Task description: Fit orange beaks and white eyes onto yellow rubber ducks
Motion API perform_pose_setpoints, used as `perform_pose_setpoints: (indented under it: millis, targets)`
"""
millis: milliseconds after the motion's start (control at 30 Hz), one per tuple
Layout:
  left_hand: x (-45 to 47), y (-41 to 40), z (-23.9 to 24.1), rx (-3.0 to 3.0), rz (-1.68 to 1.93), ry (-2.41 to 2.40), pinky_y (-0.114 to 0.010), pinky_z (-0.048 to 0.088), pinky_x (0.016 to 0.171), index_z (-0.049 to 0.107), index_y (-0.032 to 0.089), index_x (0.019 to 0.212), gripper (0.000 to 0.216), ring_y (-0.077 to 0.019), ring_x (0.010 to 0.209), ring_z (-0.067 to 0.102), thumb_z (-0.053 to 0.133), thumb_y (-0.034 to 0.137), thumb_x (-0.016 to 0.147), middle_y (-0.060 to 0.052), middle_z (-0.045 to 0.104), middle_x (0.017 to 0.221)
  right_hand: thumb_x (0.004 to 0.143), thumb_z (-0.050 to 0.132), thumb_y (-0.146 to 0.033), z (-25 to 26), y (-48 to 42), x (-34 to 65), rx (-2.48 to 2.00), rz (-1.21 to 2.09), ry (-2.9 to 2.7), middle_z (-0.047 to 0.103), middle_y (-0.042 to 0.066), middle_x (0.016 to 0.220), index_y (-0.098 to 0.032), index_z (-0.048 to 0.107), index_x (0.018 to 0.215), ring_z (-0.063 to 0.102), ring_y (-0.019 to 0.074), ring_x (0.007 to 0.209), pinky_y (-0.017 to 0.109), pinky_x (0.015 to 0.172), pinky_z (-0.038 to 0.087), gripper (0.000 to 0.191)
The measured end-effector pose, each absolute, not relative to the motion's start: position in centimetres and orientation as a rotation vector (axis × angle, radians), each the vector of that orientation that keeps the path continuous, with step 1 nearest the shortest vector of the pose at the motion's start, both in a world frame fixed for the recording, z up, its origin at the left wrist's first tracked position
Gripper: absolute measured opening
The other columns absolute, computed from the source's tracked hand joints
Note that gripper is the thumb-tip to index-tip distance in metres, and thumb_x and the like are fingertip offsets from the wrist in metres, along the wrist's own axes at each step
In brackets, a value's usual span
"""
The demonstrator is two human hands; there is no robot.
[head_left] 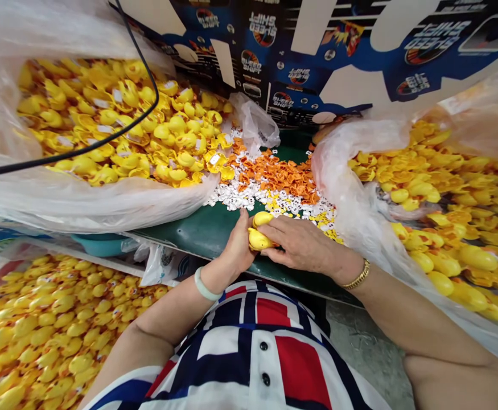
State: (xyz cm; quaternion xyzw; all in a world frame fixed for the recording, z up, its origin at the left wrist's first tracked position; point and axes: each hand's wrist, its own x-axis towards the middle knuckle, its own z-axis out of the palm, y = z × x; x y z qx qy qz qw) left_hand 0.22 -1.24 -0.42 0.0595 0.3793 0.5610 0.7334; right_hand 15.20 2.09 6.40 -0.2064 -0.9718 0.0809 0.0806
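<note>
Both my hands meet over the near edge of a dark green table (pixel 206 230). My left hand (pixel 239 246) and my right hand (pixel 302 244) are closed together around a small yellow toy duck (pixel 259 232). A pale bangle sits on my left wrist, a gold bracelet on my right. Just beyond the duck lie a heap of small orange parts (pixel 280 176) and a scatter of small white parts (pixel 249 196).
A clear plastic bag of yellow duck halves (pixel 116 119) fills the left. Another bag of yellow ducks (pixel 445 216) lies at right. More finished ducks (pixel 44 330) pile at lower left. Printed blue cartons (pixel 300 51) stand behind. A black cable (pixel 103 136) crosses the left bag.
</note>
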Motion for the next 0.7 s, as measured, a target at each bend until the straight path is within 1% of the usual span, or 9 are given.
perform_pose_setpoints:
  millis: [167,233,333,400,467,567,633,700]
  targets:
    - [0.5,-1.6,-0.3,0.185,1.340,0.904,-0.026,0.051,0.069,0.067,0.014,0.098,0.050,-0.0164,0.073,0.066,0.050,0.061,0.091,-0.005,0.071,0.082,0.095,0.053,-0.034,6.3,2.6,15.2,-0.620,0.304,-2.906,0.061,0.005,0.091,-0.021,0.057,0.095,0.055,0.0199,0.083,0.032,0.071,0.042,0.014]
    - [0.2,-1.6,0.0,0.196,1.293,0.846,-0.027,0.050,0.066,0.067,0.014,0.096,0.053,-0.0172,0.071,0.066,0.047,0.063,0.091,-0.006,0.071,0.081,0.096,0.051,-0.034,6.3,2.7,15.3,-0.600,0.288,-2.914,0.061,0.005,0.093,-0.021,0.057,0.097,0.054,0.0203,0.085,0.033,0.073,0.043,0.014]
    - [-0.2,-1.6,0.3,0.177,1.128,0.718,-0.028,0.050,0.059,0.067,0.013,0.089,0.056,-0.0185,0.065,0.066,0.046,0.065,0.091,-0.007,0.069,0.074,0.098,0.048,-0.035,5.9,2.4,15.4,-0.578,0.228,-2.933,0.061,0.008,0.101,-0.020,0.057,0.104,0.054,0.0229,0.091,0.036,0.078,0.045,0.018]
    - [-0.3,-1.7,0.3,0.169,1.087,0.699,-0.027,0.050,0.059,0.066,0.013,0.084,0.050,-0.0175,0.064,0.066,0.052,0.061,0.090,-0.006,0.069,0.072,0.098,0.048,-0.035,5.4,2.0,15.4,-0.563,0.198,-2.939,0.061,0.011,0.105,-0.019,0.057,0.109,0.054,0.0248,0.094,0.039,0.080,0.046,0.022]
    - [-0.3,-1.9,0.0,0.192,1.111,0.718,-0.025,0.051,0.061,0.065,0.014,0.084,0.041,-0.0162,0.068,0.067,0.063,0.054,0.086,-0.005,0.069,0.076,0.097,0.049,-0.034,4.9,1.4,15.2,-0.578,0.171,-2.929,0.061,0.012,0.107,-0.017,0.056,0.116,0.054,0.0268,0.098,0.041,0.083,0.047,0.026]
    - [-0.7,-2.1,-0.2,0.305,1.153,0.718,-0.024,0.052,0.066,0.066,0.014,0.095,0.035,-0.0156,0.073,0.067,0.076,0.042,0.078,-0.005,0.070,0.084,0.095,0.055,-0.036,4.2,0.8,15.4,-0.674,0.252,-2.843,0.061,0.012,0.109,-0.017,0.053,0.122,0.055,0.0282,0.101,0.043,0.085,0.048,0.034]
    - [-1.4,-2.0,-0.2,0.394,1.165,0.703,-0.025,0.053,0.069,0.065,0.017,0.107,0.041,-0.0165,0.076,0.068,0.082,0.032,0.072,-0.005,0.070,0.091,0.092,0.060,-0.043,3.7,0.8,15.8,-0.773,0.427,-2.666,0.062,0.011,0.107,-0.019,0.051,0.123,0.057,0.0265,0.097,0.041,0.083,0.050,0.040]
    - [-2.1,-1.9,0.0,0.486,1.159,0.719,-0.027,0.054,0.069,0.064,0.021,0.116,0.053,-0.0181,0.079,0.068,0.083,0.023,0.067,-0.004,0.070,0.097,0.090,0.062,-0.048,3.2,1.2,16.2,-0.869,0.558,-2.459,0.061,0.011,0.109,-0.020,0.049,0.123,0.058,0.0255,0.096,0.041,0.083,0.050,0.045]
